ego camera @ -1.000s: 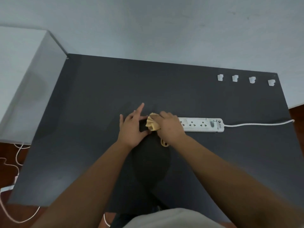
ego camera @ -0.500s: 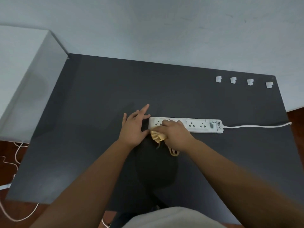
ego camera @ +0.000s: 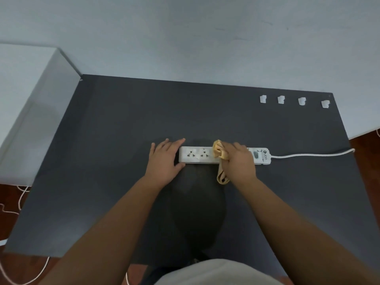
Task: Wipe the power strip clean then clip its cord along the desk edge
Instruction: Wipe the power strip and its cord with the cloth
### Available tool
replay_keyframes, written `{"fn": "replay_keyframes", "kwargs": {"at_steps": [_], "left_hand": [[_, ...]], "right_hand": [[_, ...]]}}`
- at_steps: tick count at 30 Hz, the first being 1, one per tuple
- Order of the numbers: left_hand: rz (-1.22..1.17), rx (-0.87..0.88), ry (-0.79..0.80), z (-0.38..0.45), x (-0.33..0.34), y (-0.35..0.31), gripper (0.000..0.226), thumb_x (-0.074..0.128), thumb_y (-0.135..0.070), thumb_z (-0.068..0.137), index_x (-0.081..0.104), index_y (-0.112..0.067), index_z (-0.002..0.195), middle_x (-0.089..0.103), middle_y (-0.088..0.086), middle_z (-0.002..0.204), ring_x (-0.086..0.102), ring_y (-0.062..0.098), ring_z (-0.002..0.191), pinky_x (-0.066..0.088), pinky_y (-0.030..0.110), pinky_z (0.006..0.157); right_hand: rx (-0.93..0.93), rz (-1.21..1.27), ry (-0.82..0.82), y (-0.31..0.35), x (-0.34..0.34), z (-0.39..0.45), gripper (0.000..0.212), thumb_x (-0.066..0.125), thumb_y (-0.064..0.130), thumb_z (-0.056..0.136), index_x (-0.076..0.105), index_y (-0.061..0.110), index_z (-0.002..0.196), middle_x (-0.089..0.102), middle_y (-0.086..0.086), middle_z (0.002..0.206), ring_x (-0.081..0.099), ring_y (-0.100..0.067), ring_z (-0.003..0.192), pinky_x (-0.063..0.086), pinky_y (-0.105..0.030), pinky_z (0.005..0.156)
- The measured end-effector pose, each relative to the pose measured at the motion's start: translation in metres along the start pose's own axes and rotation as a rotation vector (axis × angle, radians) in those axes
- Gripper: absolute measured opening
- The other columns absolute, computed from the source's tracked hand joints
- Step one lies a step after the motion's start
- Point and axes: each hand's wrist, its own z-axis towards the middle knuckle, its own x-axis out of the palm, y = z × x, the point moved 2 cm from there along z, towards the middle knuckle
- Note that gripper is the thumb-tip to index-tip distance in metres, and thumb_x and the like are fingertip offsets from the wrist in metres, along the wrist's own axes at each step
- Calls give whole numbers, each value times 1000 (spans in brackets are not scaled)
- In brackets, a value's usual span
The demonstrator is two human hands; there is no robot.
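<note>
Nearest the wearer, both bare forearms reach forward over the dark desk (ego camera: 115, 124), with a rounded shadow on the surface between them. The left hand (ego camera: 164, 161) lies flat, fingers (ego camera: 174, 144) extended and slightly spread, its thumb and index side butted against the left end of the power strip (ego camera: 197, 155); it grips nothing and appears to serve as a stop. The right hand (ego camera: 238, 161) is curled closed around a bunched yellow cloth (ego camera: 218, 152), pressing it onto the middle of the strip, with a loop of the cloth trailing toward the near side onto the desk. The strip lies lengthwise at desk centre, two sockets exposed at its left and the switch end visible at its right. Its white cord (ego camera: 312, 154) runs right from that end, unclipped, to the right desk edge and over it. Farther back, four white clips (ego camera: 263, 99) stand in a row near the far right corner, well apart from the cord. Assessment: wiping is in hand; clipping is not begun. Risks: the bracing hand only abuts the strip, so a forceful stroke could skid or twist it; the trailing cloth loop could snag; the slack cord could be dragged off line; whether the strip is live cannot be told, so a damp cloth over open sockets would be a hazard.
</note>
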Motion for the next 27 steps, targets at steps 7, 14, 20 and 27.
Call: {"fn": "replay_keyframes", "kwargs": {"at_steps": [7,14,20,27], "left_hand": [[20,140,67,12,14,-42,61,64,-32,85,40,-33,141,42,-10,147,25,19,143,7,49,118],[25,225,141,24,32,-92,53,56,-27,91,41,-29,142,40,-8,150,24,19,144,6,46,119],[53,304,172,44,49,-127,53,56,-34,90,42,-30,141,38,-9,150,25,18,144,8,44,119],[29,398,234,59,77,-176,60,60,-33,88,38,-26,144,39,-5,150,34,19,139,14,43,118]], "right_hand": [[-10,41,-9,-7,-10,-15,46,57,12,79,59,20,124,64,-9,97,57,-31,92,46,-39,79],[-2,-20,201,-33,-23,-33,38,56,12,80,61,25,116,60,-4,95,57,-26,89,49,-38,76],[509,162,-135,-104,-49,-31,27,46,14,85,62,20,107,64,-9,99,60,-32,94,50,-42,81],[594,227,-46,-112,-44,-28,23,46,21,89,64,22,102,67,-8,99,63,-30,93,49,-34,75]]}}
